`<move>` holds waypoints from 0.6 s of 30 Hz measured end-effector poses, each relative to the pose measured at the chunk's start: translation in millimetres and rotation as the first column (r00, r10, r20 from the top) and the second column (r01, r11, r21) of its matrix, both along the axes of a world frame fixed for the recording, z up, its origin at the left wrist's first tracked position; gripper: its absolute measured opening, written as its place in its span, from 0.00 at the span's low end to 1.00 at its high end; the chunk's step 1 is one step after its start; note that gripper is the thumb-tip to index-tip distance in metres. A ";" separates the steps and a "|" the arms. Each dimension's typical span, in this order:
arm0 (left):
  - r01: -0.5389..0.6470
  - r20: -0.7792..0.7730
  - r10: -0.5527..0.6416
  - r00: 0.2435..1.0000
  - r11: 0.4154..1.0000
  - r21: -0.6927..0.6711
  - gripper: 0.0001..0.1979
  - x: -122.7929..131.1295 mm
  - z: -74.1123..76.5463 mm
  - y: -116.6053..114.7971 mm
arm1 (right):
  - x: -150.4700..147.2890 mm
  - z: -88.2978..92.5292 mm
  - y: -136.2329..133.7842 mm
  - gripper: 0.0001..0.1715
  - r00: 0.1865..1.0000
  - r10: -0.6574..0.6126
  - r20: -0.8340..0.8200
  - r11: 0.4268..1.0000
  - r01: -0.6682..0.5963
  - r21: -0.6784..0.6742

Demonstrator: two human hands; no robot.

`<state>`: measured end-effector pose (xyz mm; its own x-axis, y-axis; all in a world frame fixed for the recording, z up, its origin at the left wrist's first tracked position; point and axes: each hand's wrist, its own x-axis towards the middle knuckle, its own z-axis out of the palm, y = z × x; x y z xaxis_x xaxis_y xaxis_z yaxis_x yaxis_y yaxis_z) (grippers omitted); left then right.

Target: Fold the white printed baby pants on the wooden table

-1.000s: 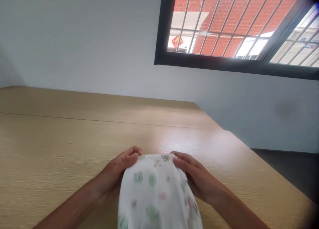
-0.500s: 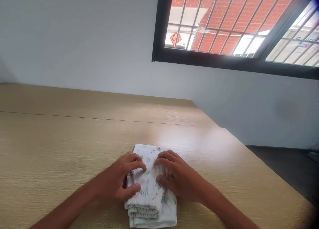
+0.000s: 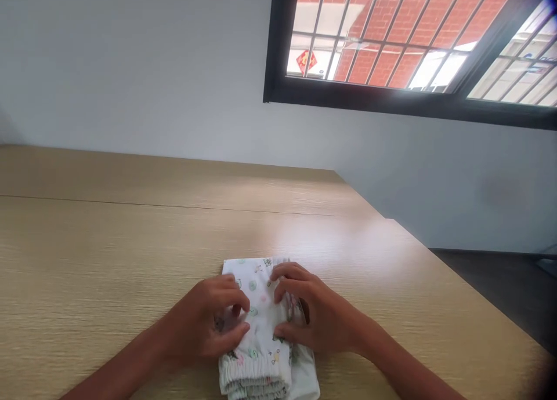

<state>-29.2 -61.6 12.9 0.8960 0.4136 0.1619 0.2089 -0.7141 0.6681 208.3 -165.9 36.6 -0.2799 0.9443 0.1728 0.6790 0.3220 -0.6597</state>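
Note:
A folded white garment (image 3: 263, 322) lies in front of me, printed with small green, pink and dark figures. Gathered elastic edges show along its front and right side. Under it, a plain white layer (image 3: 304, 377) sticks out at the lower right. My left hand (image 3: 220, 313) rests at the garment's left edge, its thumb and forefinger apart over the top. On the right side, my right hand (image 3: 311, 307) touches the cloth with bent, spread fingers and the thumb nearer to me. Parts of both palms are hidden.
The pale wooden table (image 3: 108, 255) has a thin seam across it and a slanting right edge. Beyond that edge is a dark floor (image 3: 491, 284). A white wall (image 3: 143, 69) stands behind, with a dark-framed barred window (image 3: 378, 98) at upper right.
The garment has turned slightly, its far end shifting left and its front end shifting right and nearer to me. Both hands stay beside it, with the right fingers a little more bent.

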 end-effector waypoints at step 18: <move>0.028 -0.064 -0.029 0.997 0.999 -0.024 0.07 -4.0 14.8 -0.6 | 12.5 -2.4 9.3 0.12 0.996 0.086 -0.025 0.996 -0.085 0.030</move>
<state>-33.2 -62.2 27.7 0.9157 0.3908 0.0938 0.2322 -0.7049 0.6702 220.8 -156.6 34.2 -0.3546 0.9116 0.2079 0.6310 0.3974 -0.6663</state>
